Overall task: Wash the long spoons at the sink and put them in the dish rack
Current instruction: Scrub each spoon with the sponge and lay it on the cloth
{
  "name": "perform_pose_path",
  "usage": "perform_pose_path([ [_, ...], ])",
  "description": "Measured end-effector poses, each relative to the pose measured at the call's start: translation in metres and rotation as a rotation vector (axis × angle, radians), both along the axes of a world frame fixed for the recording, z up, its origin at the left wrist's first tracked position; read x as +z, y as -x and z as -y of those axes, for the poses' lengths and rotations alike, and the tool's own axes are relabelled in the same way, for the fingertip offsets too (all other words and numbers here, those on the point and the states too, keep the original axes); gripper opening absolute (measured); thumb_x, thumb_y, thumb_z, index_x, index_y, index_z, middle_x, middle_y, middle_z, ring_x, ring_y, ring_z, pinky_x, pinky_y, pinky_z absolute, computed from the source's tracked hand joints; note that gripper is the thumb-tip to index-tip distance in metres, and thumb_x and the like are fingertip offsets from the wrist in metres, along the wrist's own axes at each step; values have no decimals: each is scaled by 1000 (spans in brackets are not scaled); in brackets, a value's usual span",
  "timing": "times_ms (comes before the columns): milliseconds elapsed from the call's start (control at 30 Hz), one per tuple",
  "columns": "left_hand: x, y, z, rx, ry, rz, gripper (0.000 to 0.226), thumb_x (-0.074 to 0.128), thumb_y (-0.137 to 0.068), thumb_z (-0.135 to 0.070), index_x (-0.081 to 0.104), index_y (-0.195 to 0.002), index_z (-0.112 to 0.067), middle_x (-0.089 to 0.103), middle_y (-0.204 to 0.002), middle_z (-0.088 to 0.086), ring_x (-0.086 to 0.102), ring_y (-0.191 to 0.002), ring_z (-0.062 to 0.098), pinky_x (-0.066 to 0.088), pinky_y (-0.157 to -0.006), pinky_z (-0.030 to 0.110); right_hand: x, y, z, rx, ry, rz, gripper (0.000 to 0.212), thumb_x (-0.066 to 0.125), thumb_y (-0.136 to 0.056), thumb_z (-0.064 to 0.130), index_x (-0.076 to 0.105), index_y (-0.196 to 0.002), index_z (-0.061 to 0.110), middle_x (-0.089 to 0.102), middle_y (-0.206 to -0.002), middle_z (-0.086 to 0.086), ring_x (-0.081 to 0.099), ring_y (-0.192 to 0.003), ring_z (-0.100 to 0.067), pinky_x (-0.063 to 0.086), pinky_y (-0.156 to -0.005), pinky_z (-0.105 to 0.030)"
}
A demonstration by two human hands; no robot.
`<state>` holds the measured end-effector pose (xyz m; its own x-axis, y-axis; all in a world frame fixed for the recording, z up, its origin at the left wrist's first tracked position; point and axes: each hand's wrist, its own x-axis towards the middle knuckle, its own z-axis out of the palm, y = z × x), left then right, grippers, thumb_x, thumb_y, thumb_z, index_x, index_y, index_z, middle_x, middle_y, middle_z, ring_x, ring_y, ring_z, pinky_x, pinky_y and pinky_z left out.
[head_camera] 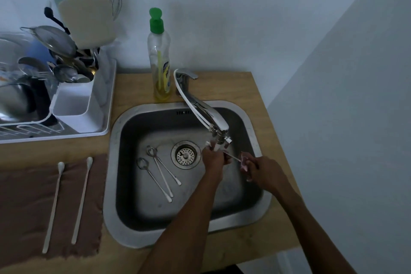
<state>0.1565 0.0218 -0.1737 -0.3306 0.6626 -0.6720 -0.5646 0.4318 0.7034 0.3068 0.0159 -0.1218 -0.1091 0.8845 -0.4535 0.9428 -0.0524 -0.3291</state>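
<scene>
Held spoon (232,157): spans both hands beneath the faucet (200,107), over the sink (124,218).
Left hand (213,159): fingers clenched round one end.
Right hand (265,172): fingers grasping a pinkish pad (244,162) against it.
Sink spoons (161,173): three beside the drain (185,154).
Desk spoons (53,207): two on a brown cloth (22,207).
Dish rack (112,87): back-left, loaded.

Three slim metal spoons (162,173) lie on the sink (115,184) floor, handles fanned toward its front. A fourth spoon (232,157) spans left hand (213,159) and right hand (264,171). Two pale spoons (53,208) lie parallel at the bench's left edge, and the white dish rack (106,100) sits at the back left.
</scene>
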Motion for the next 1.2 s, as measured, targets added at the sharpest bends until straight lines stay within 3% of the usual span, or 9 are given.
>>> perform_pose_path([
  [167, 11, 26, 3, 2, -35, -161, 43, 42, -102, -40, 58, -91, -2, 64, -68, 16, 59, -41, 14, 53, -43, 27, 1, 14, 9, -63, 106, -165, 30, 44, -105, 31, 68, -96, 16, 62, -71, 10, 61, -62, 2, 41, -56, -11],
  [333, 19, 87, 18, -68, -137, 7, 27, 51, -100, -20, 65, -100, 4, 70, -85, 17, 71, -67, 16, 56, -56, 20, -1, 44, 5, -165, 198, -414, 19, 50, -103, 21, 64, -113, 12, 71, -92, -8, 68, -76, -16, 55, -69, -28],
  [500, 22, 122, 29, -67, -210, 79, 24, 54, -98, -19, 66, -99, 2, 72, -94, 16, 74, -74, 17, 60, -69, 23, 8, 76, -1, -22, 208, -444, 23, 46, -104, 24, 64, -95, 14, 68, -80, -10, 62, -63, -29, 53, -54, -39],
  [567, 24, 132, 29, -40, -227, 92, 23, 55, -97, -20, 66, -98, 0, 71, -97, 17, 73, -78, 18, 60, -75, 24, 6, 83, -5, -25, 189, -446, 28, 44, -105, 23, 64, -94, 8, 71, -82, -6, 69, -69, -22, 58, -63, -39],
  [733, 30, 150, 34, -60, -263, 85, 25, 54, -97, -18, 65, -109, 1, 71, -106, 15, 73, -89, 15, 58, -72, 20, 3, 87, -2, -94, 153, -592, 15, 55, -100, 22, 66, -107, 15, 70, -90, -9, 58, -63, -5, 50, -52, -27],
  [900, 34, 158, 46, -218, -222, -224, 18, 62, -90, 0, 68, -105, 7, 71, -97, 22, 73, -72, 14, 59, -65, 19, -3, 84, 1, -106, 95, -582, 25, 60, -97, 15, 67, -117, 28, 72, -99, 1, 68, -76, -13, 56, -58, -25],
  [1067, 39, 167, 53, -950, -164, -1099, 20, 65, -87, -40, 76, -78, -27, 73, -74, -9, 66, -65, 4, 56, -68, 28, 4, 100, 4, -75, 11, -557, 17, 49, -104, 20, 62, -114, 20, 67, -93, 3, 65, -75, -3, 50, -61, -12],
  [1133, 44, 156, 60, -1038, -162, -1091, 20, 63, -91, -37, 77, -86, -23, 74, -75, -6, 66, -66, 8, 56, -70, 30, 1, 103, 5, -85, -7, -530, 20, 45, -105, 29, 63, -108, 21, 69, -88, 1, 68, -75, -9, 56, -66, -23],
  [1200, 48, 151, 70, -922, -160, -1062, 18, 63, -92, -30, 78, -93, -20, 73, -79, -1, 61, -63, 10, 55, -69, 31, -7, 104, 6, -129, -6, -538, 25, 45, -105, 28, 66, -94, 19, 71, -88, -4, 70, -78, -18, 60, -72, -38],
])
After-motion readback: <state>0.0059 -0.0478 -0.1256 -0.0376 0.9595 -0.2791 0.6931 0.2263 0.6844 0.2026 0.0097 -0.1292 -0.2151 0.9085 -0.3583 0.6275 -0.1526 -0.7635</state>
